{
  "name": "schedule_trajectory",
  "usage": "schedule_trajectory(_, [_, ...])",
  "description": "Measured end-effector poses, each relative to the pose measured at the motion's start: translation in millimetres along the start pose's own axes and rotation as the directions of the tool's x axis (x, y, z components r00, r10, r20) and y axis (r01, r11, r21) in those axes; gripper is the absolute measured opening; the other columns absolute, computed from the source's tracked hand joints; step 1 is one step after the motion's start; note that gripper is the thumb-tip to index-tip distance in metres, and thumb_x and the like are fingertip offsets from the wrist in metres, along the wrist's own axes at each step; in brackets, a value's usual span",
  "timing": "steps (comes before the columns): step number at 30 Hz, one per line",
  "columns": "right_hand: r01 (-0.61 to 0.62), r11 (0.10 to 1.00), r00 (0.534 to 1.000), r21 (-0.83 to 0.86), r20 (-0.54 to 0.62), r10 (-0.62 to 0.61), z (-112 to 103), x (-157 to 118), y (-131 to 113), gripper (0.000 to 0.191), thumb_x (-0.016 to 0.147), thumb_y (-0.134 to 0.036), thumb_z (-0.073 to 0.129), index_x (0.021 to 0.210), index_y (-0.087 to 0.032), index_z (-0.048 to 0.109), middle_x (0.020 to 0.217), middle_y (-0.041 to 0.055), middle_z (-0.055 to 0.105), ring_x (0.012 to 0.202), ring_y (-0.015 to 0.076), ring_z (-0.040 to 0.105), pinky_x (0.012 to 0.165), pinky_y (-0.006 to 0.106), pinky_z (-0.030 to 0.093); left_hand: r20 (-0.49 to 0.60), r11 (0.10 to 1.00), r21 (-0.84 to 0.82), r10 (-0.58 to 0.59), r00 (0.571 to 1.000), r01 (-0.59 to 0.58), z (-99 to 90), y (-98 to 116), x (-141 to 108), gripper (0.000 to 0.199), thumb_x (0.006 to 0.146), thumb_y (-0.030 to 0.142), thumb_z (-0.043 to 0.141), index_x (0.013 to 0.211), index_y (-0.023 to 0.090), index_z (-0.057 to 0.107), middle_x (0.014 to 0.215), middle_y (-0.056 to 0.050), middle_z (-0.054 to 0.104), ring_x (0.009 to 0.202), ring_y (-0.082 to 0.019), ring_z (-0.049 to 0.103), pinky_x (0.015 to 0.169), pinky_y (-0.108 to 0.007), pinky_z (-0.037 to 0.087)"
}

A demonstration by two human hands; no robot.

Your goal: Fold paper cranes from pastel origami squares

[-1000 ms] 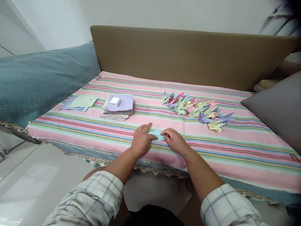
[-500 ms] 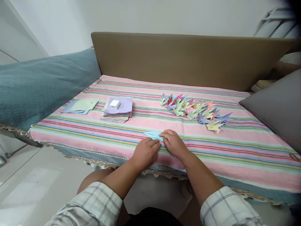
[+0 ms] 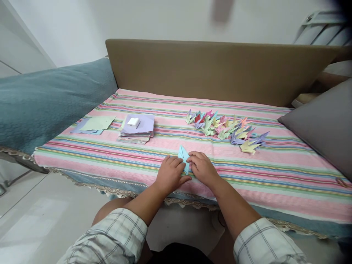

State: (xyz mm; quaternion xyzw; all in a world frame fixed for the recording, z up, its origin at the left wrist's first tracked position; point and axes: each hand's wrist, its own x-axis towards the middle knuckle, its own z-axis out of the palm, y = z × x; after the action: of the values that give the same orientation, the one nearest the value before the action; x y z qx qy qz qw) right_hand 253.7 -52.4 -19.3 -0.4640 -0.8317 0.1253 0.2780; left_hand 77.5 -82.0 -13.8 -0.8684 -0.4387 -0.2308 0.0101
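Note:
A light blue origami paper (image 3: 182, 151), folded into a narrow pointed shape, lies on the striped cover between my hands, one tip pointing away from me. My left hand (image 3: 170, 173) holds its left side with bent fingertips, the thumb stretched out below. From the right, my right hand (image 3: 202, 168) grips the other edge, fingers curled together. The fingers hide part of the folds. Beyond my right hand, several folded paper cranes (image 3: 222, 128) in many colours stand close together.
A stack of square paper (image 3: 136, 137) bears a small white block (image 3: 133, 122). Left of it lie loose sheets (image 3: 96, 123). The striped cover (image 3: 165, 102) spans the sofa seat, with a brown backrest (image 3: 192, 69) behind, a blue armrest (image 3: 60, 91) left and a grey cushion (image 3: 324, 124) right.
The blue paper has turned from lying sideways to pointing away from me. My left hand has shifted slightly, its fingers now farther up along the paper; my right hand stays nearly in place.

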Motion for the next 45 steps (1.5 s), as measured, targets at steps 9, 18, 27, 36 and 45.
schedule_trajectory(9, [0.123, 0.992, 0.992, -0.032, 0.014, -0.123, -8.8, 1.5, 4.3, 0.031, 0.072, -0.008, 0.047, 0.095, -0.019, 0.065, 0.116, 0.0090, 0.057, 0.110, 0.0237, 0.048, 0.094, 0.040, 0.039, 0.051, 1.000, 0.012, -0.014, 0.999, 0.014, -17.0, -3.2, -1.1, 0.028, 0.077, 0.015, 0.053, 0.098, 0.029, 0.064, 0.110, -0.002, 0.065, 0.112, -0.025, 0.052, 0.107, -0.058, 0.014])
schedule_trajectory(18, [0.186, 0.981, 0.981, 0.059, 0.040, -0.189, -7.2, 4.7, 11.3, 0.032, 0.073, -0.008, 0.047, 0.099, -0.018, 0.061, 0.112, 0.0094, 0.061, 0.109, 0.0206, 0.052, 0.095, 0.039, 0.041, 0.072, 1.000, 0.025, 0.008, 0.997, -0.010, -11.1, -0.1, 3.0, 0.038, 0.076, 0.045, 0.062, 0.105, 0.020, 0.059, 0.103, -0.008, 0.064, 0.100, -0.027, 0.055, 0.095, -0.047, 0.034])
schedule_trajectory(27, [0.198, 0.980, 0.978, -0.009, 0.061, -0.197, -12.0, 4.7, 3.9, 0.026, 0.073, -0.014, 0.051, 0.096, -0.019, 0.063, 0.097, 0.0075, 0.063, 0.094, 0.0218, 0.054, 0.086, 0.037, 0.042, 0.131, 0.981, 0.159, 0.088, 0.987, -0.109, -6.4, -3.0, 6.3, 0.012, 0.081, 0.016, 0.050, 0.085, 0.017, 0.062, 0.092, -0.008, 0.063, 0.089, -0.022, 0.058, 0.080, -0.035, 0.046])
schedule_trajectory(36, [0.202, 0.979, 0.975, 0.009, 0.094, -0.202, -12.8, 0.4, 5.8, 0.023, 0.069, -0.015, 0.052, 0.090, -0.022, 0.061, 0.122, 0.0072, 0.058, 0.115, 0.0242, 0.048, 0.098, 0.043, 0.031, 0.069, 0.974, 0.143, 0.168, 0.983, -0.177, -6.0, -24.0, 6.2, 0.014, 0.088, 0.018, 0.049, 0.089, 0.022, 0.062, 0.111, -0.002, 0.066, 0.108, -0.019, 0.056, 0.106, -0.049, 0.028])
schedule_trajectory(45, [0.119, 0.987, 0.992, -0.107, 0.055, -0.113, -14.1, -1.8, -1.2, 0.027, 0.078, -0.023, 0.056, 0.104, -0.022, 0.060, 0.102, 0.0059, 0.068, 0.097, 0.0232, 0.055, 0.088, 0.041, 0.030, 0.062, 0.987, 0.106, 0.112, 0.992, -0.118, -8.1, -25.6, 11.1, 0.015, 0.085, 0.016, 0.050, 0.087, 0.024, 0.063, 0.103, 0.000, 0.069, 0.110, -0.020, 0.054, 0.109, -0.051, 0.016])
